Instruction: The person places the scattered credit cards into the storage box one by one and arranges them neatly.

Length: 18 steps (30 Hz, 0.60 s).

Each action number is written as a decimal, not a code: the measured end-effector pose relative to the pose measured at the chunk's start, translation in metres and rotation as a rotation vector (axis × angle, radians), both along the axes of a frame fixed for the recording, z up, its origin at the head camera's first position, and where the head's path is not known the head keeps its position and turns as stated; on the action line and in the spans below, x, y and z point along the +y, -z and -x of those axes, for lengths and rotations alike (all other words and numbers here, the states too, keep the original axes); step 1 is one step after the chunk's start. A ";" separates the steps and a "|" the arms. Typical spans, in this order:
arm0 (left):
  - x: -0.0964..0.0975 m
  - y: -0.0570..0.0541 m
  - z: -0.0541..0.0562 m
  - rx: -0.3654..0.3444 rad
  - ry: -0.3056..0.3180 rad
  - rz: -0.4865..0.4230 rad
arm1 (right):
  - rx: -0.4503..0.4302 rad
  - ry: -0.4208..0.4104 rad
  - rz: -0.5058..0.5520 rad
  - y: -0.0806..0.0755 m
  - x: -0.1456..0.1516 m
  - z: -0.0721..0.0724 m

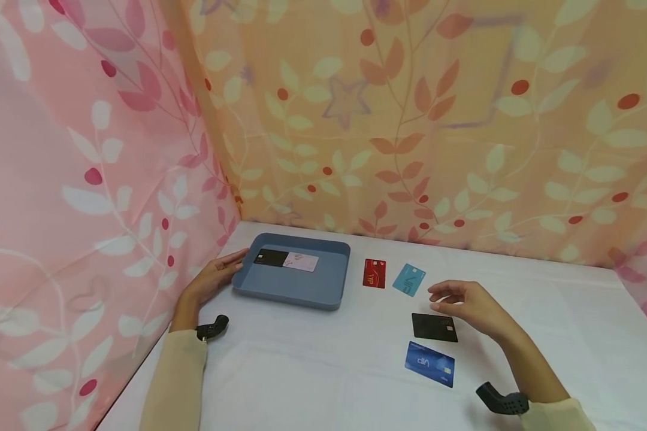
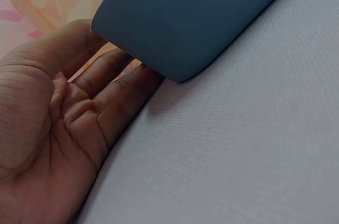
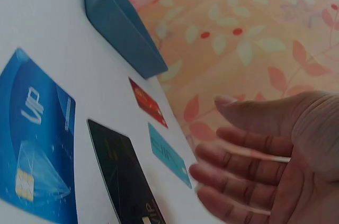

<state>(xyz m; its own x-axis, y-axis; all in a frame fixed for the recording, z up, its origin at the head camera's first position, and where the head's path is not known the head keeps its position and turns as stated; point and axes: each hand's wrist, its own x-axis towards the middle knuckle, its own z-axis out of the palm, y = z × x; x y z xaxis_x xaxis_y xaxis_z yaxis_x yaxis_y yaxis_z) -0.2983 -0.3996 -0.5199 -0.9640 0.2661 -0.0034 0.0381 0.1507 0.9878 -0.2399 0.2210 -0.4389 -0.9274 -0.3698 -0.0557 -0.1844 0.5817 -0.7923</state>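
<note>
My left hand [image 1: 214, 280] touches the left wall of a blue-grey tray [image 1: 286, 299] with fairly straight fingers; the left wrist view shows the palm beside the tray's corner, fingertips partly hidden by it. Inside the tray lie a black card [image 1: 269, 258] and a pale pink card [image 1: 301, 262], edges meeting. My right hand [image 1: 471, 305] hovers over the table with relaxed, slightly bent fingers and holds nothing. Below its fingertips lies a black card [image 1: 434, 327], and a light blue VIP card [image 1: 409, 279] is just to their left. The right wrist view shows the palm and spread thumb.
A red VIP card [image 1: 374, 273] lies between the tray and the light blue card. Nearer me is a dark blue VIP card [image 1: 430, 364]. A pink patterned cloth [image 1: 113, 197] borders the white table [image 1: 302, 371] on the left, an orange one [image 1: 410, 120] behind.
</note>
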 end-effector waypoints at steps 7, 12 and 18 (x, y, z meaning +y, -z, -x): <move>0.000 -0.001 -0.001 0.009 0.006 0.015 | -0.012 0.002 -0.130 0.009 0.011 0.003; 0.000 -0.002 -0.002 0.012 0.005 0.011 | -0.013 -0.033 -0.180 0.015 0.014 0.005; 0.001 -0.001 -0.002 0.009 0.012 0.008 | -0.020 -0.043 -0.247 0.020 0.012 0.003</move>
